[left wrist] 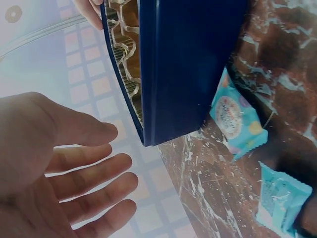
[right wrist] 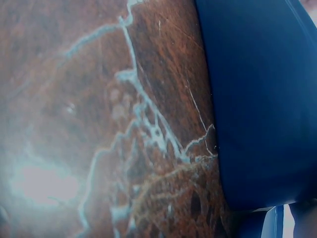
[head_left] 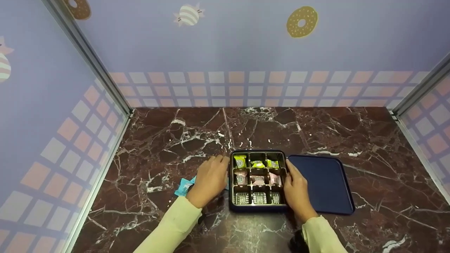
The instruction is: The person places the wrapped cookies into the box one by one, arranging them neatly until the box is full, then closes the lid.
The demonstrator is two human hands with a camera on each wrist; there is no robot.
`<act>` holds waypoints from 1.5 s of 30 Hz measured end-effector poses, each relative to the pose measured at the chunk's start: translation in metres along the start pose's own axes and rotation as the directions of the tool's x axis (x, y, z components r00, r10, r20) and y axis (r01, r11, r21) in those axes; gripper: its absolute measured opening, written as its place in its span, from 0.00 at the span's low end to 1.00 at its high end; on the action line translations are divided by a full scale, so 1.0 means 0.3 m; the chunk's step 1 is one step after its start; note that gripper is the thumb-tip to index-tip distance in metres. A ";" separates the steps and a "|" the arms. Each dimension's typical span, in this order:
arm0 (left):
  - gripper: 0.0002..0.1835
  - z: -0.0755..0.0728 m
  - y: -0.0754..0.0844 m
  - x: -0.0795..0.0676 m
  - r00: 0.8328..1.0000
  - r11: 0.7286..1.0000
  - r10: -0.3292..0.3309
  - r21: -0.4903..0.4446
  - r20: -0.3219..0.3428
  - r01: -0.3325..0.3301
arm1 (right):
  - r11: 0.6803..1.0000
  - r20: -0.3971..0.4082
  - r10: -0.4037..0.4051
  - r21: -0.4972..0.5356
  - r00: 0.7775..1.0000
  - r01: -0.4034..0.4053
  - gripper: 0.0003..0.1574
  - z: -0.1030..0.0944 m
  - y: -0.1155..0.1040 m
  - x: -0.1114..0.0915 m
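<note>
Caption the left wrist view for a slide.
Empty left grip beside the blue box, with two turquoise packets on the table.

A lilac back wall rises from the worktop's far edge, with rows of pink and white squares along its foot and printed doughnuts and a striped sweet higher up. The left wall and right wall line the side edges, also checked. Grey strips stand at both far corners. The worktop is brown, pale-veined and marble-patterned, with a soft glare on its near part.
</note>
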State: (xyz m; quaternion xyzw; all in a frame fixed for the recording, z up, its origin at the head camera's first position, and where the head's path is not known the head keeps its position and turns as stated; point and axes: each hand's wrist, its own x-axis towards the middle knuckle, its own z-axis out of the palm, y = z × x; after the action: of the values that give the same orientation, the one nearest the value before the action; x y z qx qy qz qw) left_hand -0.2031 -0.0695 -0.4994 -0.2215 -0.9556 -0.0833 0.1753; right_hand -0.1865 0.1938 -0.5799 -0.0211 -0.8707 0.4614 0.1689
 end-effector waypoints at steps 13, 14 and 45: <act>0.15 0.033 -0.025 -0.032 0.994 0.999 -0.032 -0.016 0.106 0.034 | 1.000 0.008 0.023 0.010 1.000 -0.023 0.31 -0.002 0.001 0.000; 0.15 0.038 -0.027 -0.035 0.993 0.999 -0.031 -0.018 0.112 0.034 | 1.000 0.011 0.027 0.011 1.000 -0.027 0.31 -0.002 0.001 0.000; 0.14 0.136 -0.057 -0.075 0.986 1.000 0.009 -0.015 0.165 -0.006 | 0.999 0.042 0.036 0.011 0.998 -0.036 0.31 -0.009 -0.003 -0.005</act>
State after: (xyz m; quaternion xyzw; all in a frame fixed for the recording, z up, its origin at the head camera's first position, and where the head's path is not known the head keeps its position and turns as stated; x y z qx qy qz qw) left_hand -0.2041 -0.0838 -0.5467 -0.2325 -0.9654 -0.0707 0.0942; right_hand -0.1841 0.1952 -0.5782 -0.0262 -0.8707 0.4699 0.1426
